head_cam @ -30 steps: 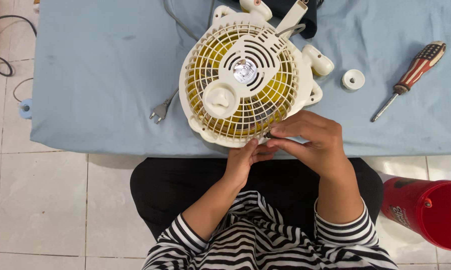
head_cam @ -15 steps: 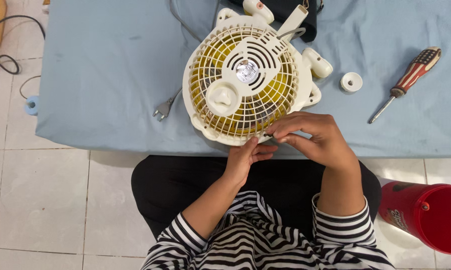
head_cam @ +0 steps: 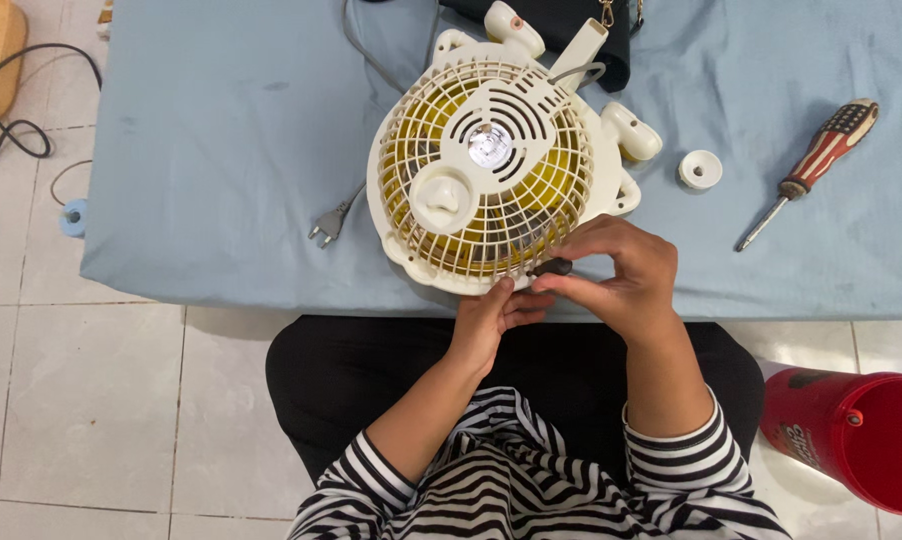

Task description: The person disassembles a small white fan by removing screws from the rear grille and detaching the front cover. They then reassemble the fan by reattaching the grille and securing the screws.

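R hand [head_cam: 626,280] arched, fingers clamped on small dark tool [head_cam: 553,267] at fan [head_cam: 491,170] near rim, L hand [head_cam: 486,320] curled loosely, touching rim by table [head_cam: 221,150] near edge w/ bare cloth left.

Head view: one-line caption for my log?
Both hands, left hand and right hand, pinch a small dark tool at the cream fan grille rim.

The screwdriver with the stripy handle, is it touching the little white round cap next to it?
Apart. The head view shows the screwdriver lying right of the white round cap, with bare blue cloth plainly between them.
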